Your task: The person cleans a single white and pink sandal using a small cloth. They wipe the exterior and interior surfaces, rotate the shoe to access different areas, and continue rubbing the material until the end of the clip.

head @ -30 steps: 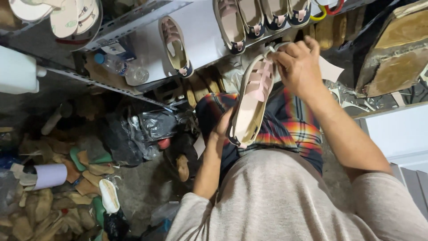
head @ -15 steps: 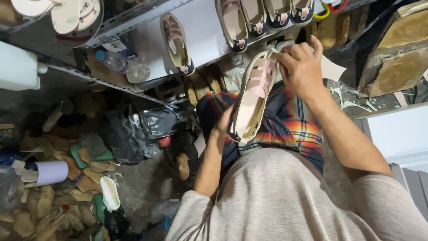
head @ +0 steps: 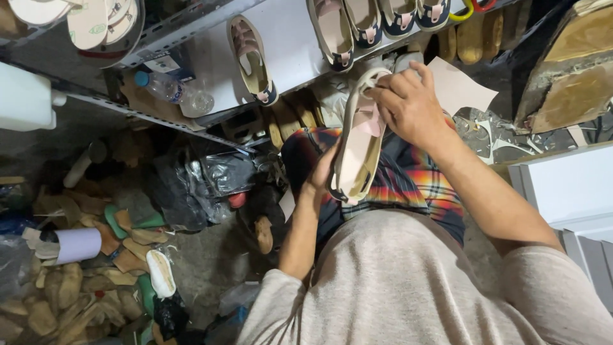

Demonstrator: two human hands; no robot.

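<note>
We hold a pale shoe (head: 359, 150) over our lap: left hand (head: 321, 174) cups its side, right hand (head: 408, 105) has a closed grip on its strap end.

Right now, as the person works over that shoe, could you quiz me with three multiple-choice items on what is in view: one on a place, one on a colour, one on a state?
1. Where does the clear plastic bottle with the blue cap lie?
A. on a metal shelf
B. on the person's lap
C. inside the shoe

2. What colour is the strap on the beige slip-on shoe that is being held?
A. green
B. pink
C. black

3. How is that shoe held?
A. by the right hand alone
B. by neither hand
C. by both hands

Answers:
1 A, it lies on its side on the grey shelf at upper left.
2 B, a pale pink band crosses its opening.
3 C, the left hand supports its lower end while the right hand grips its top.
</note>
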